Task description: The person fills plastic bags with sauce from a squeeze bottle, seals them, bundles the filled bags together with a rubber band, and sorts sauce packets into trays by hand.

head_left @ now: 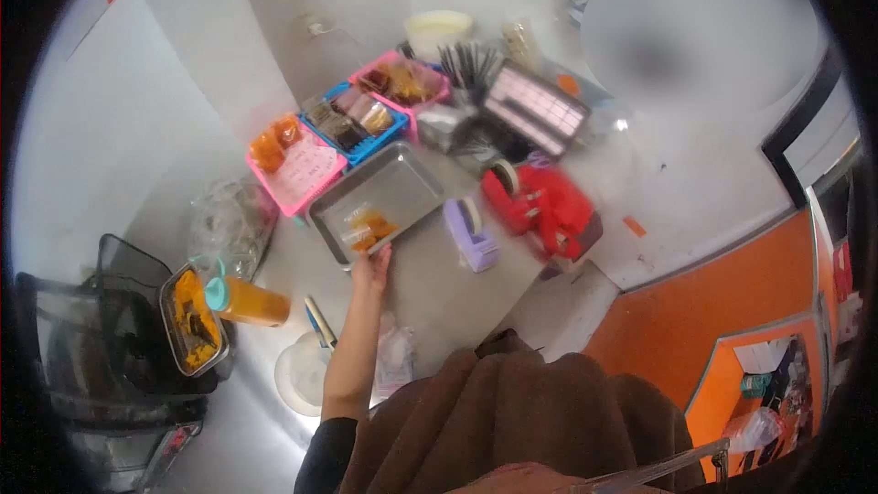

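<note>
My left hand [370,270] reaches forward and is closed at the near edge of a grey metal tray [402,165], its fingertips on the rim. Inside the tray, just beyond my fingers, lie small clear packets with orange contents [369,230]. To the right of the tray stands a lilac tape dispenser [472,236] with a roll of tape. Blue and white handles of a tool [320,322] lie beside my forearm. My right hand is out of view.
Behind the tray are pink [302,174] and blue [382,133] baskets of packets. An orange bottle [251,300] and a foil container of yellow-orange food [218,359] are at left. A red tape dispenser [549,210] and a black case [537,110] are at right.
</note>
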{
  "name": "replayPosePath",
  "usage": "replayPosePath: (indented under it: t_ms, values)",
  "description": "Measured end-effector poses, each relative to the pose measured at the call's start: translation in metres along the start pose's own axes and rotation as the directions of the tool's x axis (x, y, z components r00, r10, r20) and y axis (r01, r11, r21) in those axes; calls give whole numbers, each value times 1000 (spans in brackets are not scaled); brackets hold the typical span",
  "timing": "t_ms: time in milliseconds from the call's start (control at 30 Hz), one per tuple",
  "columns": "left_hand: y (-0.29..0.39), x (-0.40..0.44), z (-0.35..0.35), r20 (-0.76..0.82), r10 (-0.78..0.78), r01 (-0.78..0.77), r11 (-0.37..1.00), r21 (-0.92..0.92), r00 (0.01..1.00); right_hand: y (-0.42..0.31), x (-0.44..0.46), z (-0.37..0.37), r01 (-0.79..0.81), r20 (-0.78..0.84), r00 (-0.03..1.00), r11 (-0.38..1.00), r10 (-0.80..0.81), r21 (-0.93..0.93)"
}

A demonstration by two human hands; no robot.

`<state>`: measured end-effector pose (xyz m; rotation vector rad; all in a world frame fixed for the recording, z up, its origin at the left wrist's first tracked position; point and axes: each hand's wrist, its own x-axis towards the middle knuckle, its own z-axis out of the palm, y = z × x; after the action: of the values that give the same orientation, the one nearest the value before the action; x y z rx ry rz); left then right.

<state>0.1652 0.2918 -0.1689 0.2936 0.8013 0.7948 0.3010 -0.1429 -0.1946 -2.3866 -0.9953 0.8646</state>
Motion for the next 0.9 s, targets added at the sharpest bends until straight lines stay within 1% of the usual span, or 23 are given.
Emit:
replayPosePath:
  t_ms: [67,100,167,200,300,400,467,533,567,600,633,667,700,733,767,800,833,867,900]
  values:
    - [-2,16,9,23,-72,72,997,-22,997,-4,-1,-2,13,-24,1000,1000,-13,-3]
    - [-3,14,15,120,-124,129,991,-40,985,-4,0,-3,30,-39,999,1000,-30,-4]
    - [-1,0,26,310,-202,233,970,-65,929,-5,3,-7,57,-59,997,998,-58,-9]
    - [-5,2,25,311,-245,277,959,-61,918,-5,5,-9,76,-69,995,997,-77,-13]
    - [-20,-58,50,30,-103,100,992,75,994,-7,16,-17,146,-82,986,989,-148,-35]
    - [-55,-133,37,302,-8,-54,979,196,953,-11,31,-25,247,-69,965,967,-252,-66]
    - [-78,-204,37,414,-221,72,935,346,883,-13,40,-29,322,-49,944,942,-327,-92]
    - [-108,-250,22,432,-493,170,784,597,755,-15,48,-32,397,-29,915,912,-402,-106]
    - [-128,-261,2,459,-544,-14,634,773,702,-16,52,-31,433,-21,898,894,-439,-116]
    - [-153,-264,-25,453,-609,-207,432,878,650,-16,55,-31,468,-14,881,876,-473,-118]
    - [-183,-260,-65,341,-650,-284,195,939,680,-17,57,-31,499,-14,864,858,-504,-125]
    - [-209,-267,-103,215,-668,-338,-58,939,712,-17,59,-30,523,-14,848,842,-529,-132]
    - [-225,-292,-125,43,-492,-253,-369,894,870,-18,60,-28,543,-19,835,830,-549,-131]
    - [-238,-318,-146,-87,-255,-99,-634,767,963,-19,62,-27,557,-27,825,820,-564,-133]
    - [-251,-322,-188,-119,-330,-117,-613,782,936,-20,62,-26,568,-38,815,811,-578,-138]
    - [-269,-311,-247,-148,-410,-135,-585,800,900,-22,62,-26,578,-46,807,804,-589,-142]
    - [-281,-311,-277,-167,-486,-150,-548,823,858,-25,61,-24,588,-52,798,795,-600,-147]
    - [-273,-328,-264,-162,-433,-85,-497,864,886,-31,62,-21,603,-58,786,784,-616,-151]
    - [-252,-348,-233,-157,-371,-23,-437,899,915,-37,61,-18,621,-64,770,769,-635,-153]
